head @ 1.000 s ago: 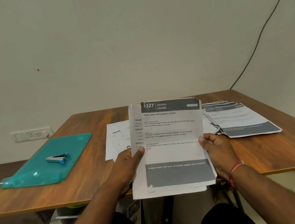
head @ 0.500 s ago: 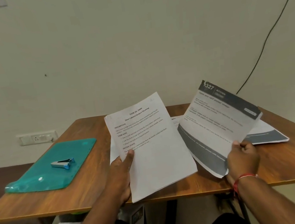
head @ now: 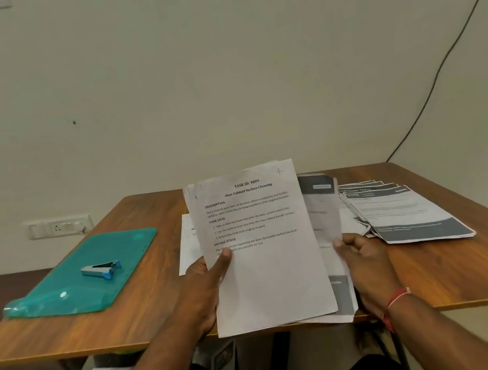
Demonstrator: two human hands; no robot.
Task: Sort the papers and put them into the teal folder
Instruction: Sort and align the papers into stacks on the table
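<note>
I hold a stack of papers upright above the table's near edge. Its front sheet is the white text sheet [head: 266, 263] headed "TASK ID: 3089". My left hand [head: 207, 287] grips the stack's left edge, thumb on the front. Behind the white sheet, sticking out on the right, is a grey-banded sheet [head: 323, 211], which my right hand [head: 363, 259] holds by its right edge. The teal folder [head: 71, 284] lies flat and closed on the table's left side. A fanned pile of grey-banded papers [head: 403, 212] lies at the right. Another white sheet [head: 187, 246] lies on the table behind the stack.
A small metal and blue staple remover [head: 101, 269] lies on top of the folder. The wooden table [head: 437, 276] stands against a plain wall with a socket plate [head: 57, 226] at the left and a black cable [head: 439, 69] running up at the right.
One second ago the grey-banded sheet was at the front. My right hand pulled it off to the right, then brought it back behind the white sheet, which now faces me.
</note>
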